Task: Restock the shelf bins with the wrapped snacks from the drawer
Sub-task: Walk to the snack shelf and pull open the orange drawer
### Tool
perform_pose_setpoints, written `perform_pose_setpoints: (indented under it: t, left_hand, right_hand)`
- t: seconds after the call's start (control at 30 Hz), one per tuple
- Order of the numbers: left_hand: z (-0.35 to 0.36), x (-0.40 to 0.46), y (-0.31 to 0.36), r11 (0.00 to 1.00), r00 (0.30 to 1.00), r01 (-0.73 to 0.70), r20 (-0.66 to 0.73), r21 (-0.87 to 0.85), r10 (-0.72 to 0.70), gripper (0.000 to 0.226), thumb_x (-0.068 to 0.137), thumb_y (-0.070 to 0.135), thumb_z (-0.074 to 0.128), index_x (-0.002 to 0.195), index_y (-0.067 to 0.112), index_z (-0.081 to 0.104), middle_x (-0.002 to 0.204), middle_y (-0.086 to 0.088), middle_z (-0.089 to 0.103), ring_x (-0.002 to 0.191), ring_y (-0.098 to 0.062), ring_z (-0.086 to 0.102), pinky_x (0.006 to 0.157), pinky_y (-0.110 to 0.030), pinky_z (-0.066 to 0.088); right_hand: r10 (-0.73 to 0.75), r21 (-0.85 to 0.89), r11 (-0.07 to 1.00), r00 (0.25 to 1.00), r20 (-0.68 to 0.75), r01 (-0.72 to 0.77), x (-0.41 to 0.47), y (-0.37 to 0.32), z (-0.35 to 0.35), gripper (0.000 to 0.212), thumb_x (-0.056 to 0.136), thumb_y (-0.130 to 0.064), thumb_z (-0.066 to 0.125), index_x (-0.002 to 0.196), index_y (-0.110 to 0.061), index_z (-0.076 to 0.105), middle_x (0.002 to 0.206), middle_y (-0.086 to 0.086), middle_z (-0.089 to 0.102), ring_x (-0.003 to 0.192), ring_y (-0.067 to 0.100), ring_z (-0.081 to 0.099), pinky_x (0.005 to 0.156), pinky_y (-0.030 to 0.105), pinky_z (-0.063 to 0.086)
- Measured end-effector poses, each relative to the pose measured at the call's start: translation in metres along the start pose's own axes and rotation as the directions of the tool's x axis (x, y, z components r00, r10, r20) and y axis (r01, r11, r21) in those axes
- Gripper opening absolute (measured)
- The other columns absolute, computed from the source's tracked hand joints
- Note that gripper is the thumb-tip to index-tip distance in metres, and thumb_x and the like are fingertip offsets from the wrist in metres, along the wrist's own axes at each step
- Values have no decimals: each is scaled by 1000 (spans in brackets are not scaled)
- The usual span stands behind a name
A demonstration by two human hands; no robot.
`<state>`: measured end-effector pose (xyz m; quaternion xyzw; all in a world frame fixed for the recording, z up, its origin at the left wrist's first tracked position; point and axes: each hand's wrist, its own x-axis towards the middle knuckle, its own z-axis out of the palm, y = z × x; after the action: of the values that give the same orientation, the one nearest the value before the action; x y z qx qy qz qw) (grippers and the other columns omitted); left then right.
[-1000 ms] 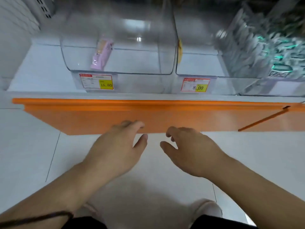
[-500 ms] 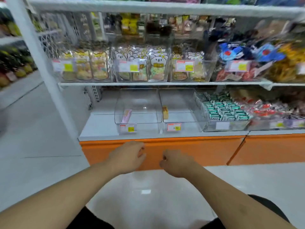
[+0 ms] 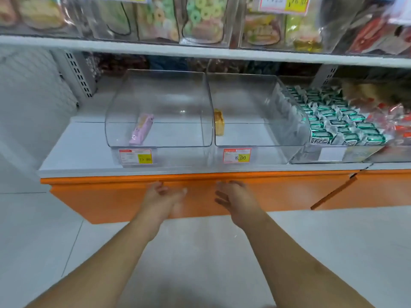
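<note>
A closed orange drawer front (image 3: 111, 196) runs under the white shelf. My left hand (image 3: 162, 194) and my right hand (image 3: 233, 194) reach to its upper lip, fingertips up at the groove, fingers relaxed and holding nothing. Above stand two clear shelf bins: the left bin (image 3: 160, 96) holds one pink wrapped snack (image 3: 142, 130), the right bin (image 3: 255, 101) one yellow wrapped snack (image 3: 219, 122) against its left wall. The drawer's inside is hidden.
To the right, a bin is packed with green-and-white packets (image 3: 340, 121), then red-wrapped sweets (image 3: 398, 121). A second orange drawer front (image 3: 382, 187) sits at the right. The upper shelf (image 3: 200, 52) carries bags of candy. Pale tiled floor lies below.
The view has moved in closer to the shelf and drawer. Both hands have risen to the drawer's upper edge and uncurled.
</note>
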<state>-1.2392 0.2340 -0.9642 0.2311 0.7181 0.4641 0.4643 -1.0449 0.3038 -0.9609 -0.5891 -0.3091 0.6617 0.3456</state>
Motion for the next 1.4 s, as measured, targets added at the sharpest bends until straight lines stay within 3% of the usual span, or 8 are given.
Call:
perform_pose_setpoints:
  t: [0.33, 0.5, 0.73, 0.93, 1.07, 1.17, 1.3, 1.4]
  left_hand:
    - [10, 27, -12, 856, 995, 58, 97, -513, -10, 43, 83, -9, 77, 118, 9, 60, 94, -3, 75, 94, -20, 72, 93, -39, 58]
    - [-8, 5, -18, 886, 982, 144, 171, -440, -75, 68, 72, 2, 88, 133, 3, 58, 120, -13, 75, 93, -24, 75, 75, -34, 59]
    - [-23, -55, -31, 943, 964, 209, 215, -258, -155, 63, 76, 6, 89, 131, 9, 60, 120, -14, 75, 81, -18, 75, 60, -28, 59]
    - [-19, -108, -28, 967, 973, -24, 228, 255, -36, 36, 81, 21, 88, 111, 19, 68, 95, -3, 79, 80, -18, 75, 71, -30, 57]
    - [-24, -118, -23, 701, 897, -440, 236, 560, 374, 46, 81, 38, 81, 123, 31, 63, 124, 9, 65, 119, -15, 58, 97, -24, 44]
    - [-36, -117, -39, 416, 892, -444, 346, 794, 291, 83, 78, 75, 59, 153, 44, 41, 160, 12, 37, 152, -19, 26, 125, -44, 17]
    - [-36, -123, -50, 268, 910, -412, 379, 871, 168, 86, 85, 85, 46, 160, 47, 24, 169, 10, 26, 158, -24, 13, 127, -53, 0]
    - [-37, -130, -43, 273, 921, -388, 357, 880, 160, 82, 85, 87, 43, 156, 48, 33, 163, 11, 37, 153, -23, 25, 126, -56, 6]
  right_hand:
    - [18, 432, 901, 999, 34, -31, 35, 10, -10, 67, 86, 15, 69, 146, -5, 45, 116, 17, 72, 111, 32, 75, 86, 42, 62]
    - [42, 395, 916, 996, 84, -72, 13, 16, -20, 56, 93, 11, 65, 143, -6, 46, 137, 20, 66, 108, 30, 76, 84, 43, 59]
    - [131, 294, 944, 988, 87, -151, -43, 35, -41, 57, 92, 6, 69, 144, -5, 50, 111, 11, 76, 104, 28, 77, 80, 42, 63]
    - [80, -200, 978, 993, 82, -62, -104, 35, -48, 29, 86, 0, 74, 113, -12, 70, 94, 10, 79, 80, 25, 78, 70, 40, 62]
    - [-405, -740, 542, 896, 185, 398, -111, 33, -54, 38, 79, -23, 78, 114, -36, 71, 116, -6, 71, 111, 21, 62, 94, 38, 53]
    - [-305, -918, 167, 904, 299, 360, -115, 45, -66, 72, 82, -48, 73, 149, -43, 49, 151, -9, 50, 147, 20, 33, 122, 42, 21]
    - [-251, -949, 37, 922, 293, 312, -122, 55, -70, 75, 84, -61, 64, 153, -42, 43, 157, -15, 43, 151, 14, 28, 128, 49, 4]
    - [-280, -943, 72, 914, 294, 326, -133, 45, -69, 60, 82, -53, 68, 140, -43, 58, 140, -14, 59, 138, 17, 45, 122, 43, 21]
